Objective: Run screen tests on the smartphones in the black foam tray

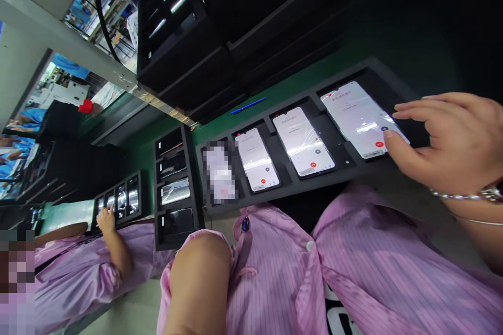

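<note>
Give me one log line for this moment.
right hand | thumb on phone | phone in black tray | left hand not in view

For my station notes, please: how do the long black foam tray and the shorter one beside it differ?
The long black foam tray holds lit smartphones showing a red button; the short black foam tray holds smartphones with dark screens. The long tray is larger, and the right hand touches a smartphone in it; no hand touches the short tray. Both have compartments.
</note>
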Demonstrator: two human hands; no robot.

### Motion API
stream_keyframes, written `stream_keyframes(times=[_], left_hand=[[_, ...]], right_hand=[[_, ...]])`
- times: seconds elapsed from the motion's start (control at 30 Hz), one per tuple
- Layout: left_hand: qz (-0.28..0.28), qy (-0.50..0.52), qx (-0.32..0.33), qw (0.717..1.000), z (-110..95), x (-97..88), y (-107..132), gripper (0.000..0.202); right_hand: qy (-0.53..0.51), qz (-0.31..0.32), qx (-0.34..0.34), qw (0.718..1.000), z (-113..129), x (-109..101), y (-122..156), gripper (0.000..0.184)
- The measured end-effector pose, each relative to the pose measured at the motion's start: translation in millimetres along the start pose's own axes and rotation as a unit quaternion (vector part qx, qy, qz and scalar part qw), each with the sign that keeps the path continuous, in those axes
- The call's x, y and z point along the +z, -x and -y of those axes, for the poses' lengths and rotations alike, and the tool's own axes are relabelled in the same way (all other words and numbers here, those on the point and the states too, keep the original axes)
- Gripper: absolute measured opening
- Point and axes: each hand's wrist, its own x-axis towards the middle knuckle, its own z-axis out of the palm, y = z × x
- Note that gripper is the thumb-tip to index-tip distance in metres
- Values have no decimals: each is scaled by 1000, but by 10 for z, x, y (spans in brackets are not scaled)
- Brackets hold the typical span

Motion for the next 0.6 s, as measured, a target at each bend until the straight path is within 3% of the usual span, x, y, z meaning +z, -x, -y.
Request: stream_keyframes(times=[0.1, 0.3, 0.47, 0.6], left_hand=[[-10, 22, -74, 997, -25, -23, 40, 41], [-26, 20, -155, 987, -33, 20, 26, 42], [-40, 61, -118, 990, -100, 21, 46, 46], [-16, 85, -94, 992, -137, -21, 61, 49]], right_hand=[[0, 19, 22, 1000, 3, -6, 6, 30], [-10, 47, 71, 996, -8, -1, 20, 34], [-5, 66, 87, 994, -8, -6, -4, 36], [-5, 40, 33, 999, -19, -12, -22, 33]])
